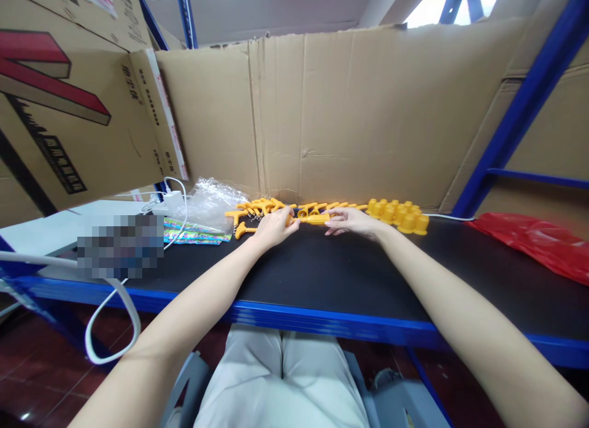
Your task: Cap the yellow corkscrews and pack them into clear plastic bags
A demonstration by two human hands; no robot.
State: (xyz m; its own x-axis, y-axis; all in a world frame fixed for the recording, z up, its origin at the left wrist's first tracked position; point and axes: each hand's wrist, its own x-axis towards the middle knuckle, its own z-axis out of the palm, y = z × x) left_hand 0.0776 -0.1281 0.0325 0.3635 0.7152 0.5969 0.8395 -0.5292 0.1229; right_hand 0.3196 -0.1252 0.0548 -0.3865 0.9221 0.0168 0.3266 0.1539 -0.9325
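Two hands [276, 227] [353, 222] | one yellow piece [315, 219] between | one red bag [529, 241]

Yellow piece [315, 220], slender (partly covered), held level

A tall cardboard panel [377, 115] is standing along the back of a black tabletop [313, 271], and a blue beam [322, 322] is running along its front edge. A large printed carton [115, 127] is looming at the left, while a blue post [519, 103] is rising at the right. Above, a greyish wall [280, 14] is showing, and a bright patch [426, 10] (window or lamp, one cannot tell) is glowing. Dark red floor tiles [27, 379] are glinting below.
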